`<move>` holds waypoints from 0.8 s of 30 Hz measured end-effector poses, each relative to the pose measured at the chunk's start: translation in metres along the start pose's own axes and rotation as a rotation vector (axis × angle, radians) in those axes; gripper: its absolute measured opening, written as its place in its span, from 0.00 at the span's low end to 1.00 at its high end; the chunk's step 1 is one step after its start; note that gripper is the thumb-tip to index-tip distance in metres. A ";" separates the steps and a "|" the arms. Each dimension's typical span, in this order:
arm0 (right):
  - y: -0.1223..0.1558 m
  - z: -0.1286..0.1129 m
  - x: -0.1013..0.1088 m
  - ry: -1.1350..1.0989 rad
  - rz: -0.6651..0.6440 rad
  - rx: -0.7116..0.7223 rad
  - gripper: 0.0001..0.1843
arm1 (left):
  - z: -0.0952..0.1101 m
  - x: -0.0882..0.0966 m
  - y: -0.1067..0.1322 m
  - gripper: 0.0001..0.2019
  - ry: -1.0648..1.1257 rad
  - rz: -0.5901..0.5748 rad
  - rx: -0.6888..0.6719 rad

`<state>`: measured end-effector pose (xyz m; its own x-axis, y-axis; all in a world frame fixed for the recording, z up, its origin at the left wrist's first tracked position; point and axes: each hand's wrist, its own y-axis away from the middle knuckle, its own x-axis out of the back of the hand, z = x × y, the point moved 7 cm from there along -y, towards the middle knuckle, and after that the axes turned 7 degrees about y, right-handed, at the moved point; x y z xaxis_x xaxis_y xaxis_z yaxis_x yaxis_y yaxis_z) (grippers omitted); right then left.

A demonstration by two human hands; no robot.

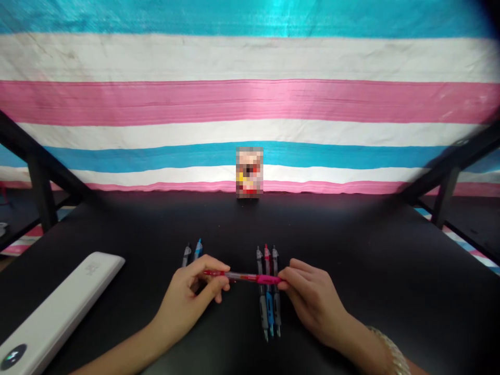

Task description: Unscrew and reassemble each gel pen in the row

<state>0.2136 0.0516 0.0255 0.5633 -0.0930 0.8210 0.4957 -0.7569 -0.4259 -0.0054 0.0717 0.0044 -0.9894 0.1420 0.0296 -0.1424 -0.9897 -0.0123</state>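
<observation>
Both hands hold one red pen (246, 277) crosswise just above a black table (351, 250). My left hand (193, 297) pinches its left end, fingers curled. My right hand (312, 297) grips the pink grip end with closed fingers. Under the pen lie three pens (269, 302) side by side, pointing away from me. Two more pens (192, 252) lie beyond my left hand, partly hidden by it.
A long white flat device (58, 307) lies at the table's left front. A small blurred box (249, 172) stands at the far edge before a striped pink, white and blue sheet (250, 104). Black frame bars (39, 172) rise at both sides.
</observation>
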 end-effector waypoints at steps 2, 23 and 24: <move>0.000 -0.001 0.000 -0.043 -0.015 -0.002 0.18 | -0.003 0.003 -0.002 0.04 0.039 0.029 0.052; 0.000 -0.021 -0.007 -0.002 -0.112 0.245 0.16 | -0.020 0.012 -0.007 0.13 0.548 0.153 0.242; 0.000 -0.021 -0.007 -0.003 -0.105 0.243 0.15 | -0.019 0.013 -0.008 0.13 0.562 0.157 0.241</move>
<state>0.1962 0.0383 0.0278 0.5022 -0.0199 0.8645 0.6956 -0.5846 -0.4175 -0.0174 0.0818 -0.0146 -0.8705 -0.0833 -0.4851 -0.0491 -0.9659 0.2541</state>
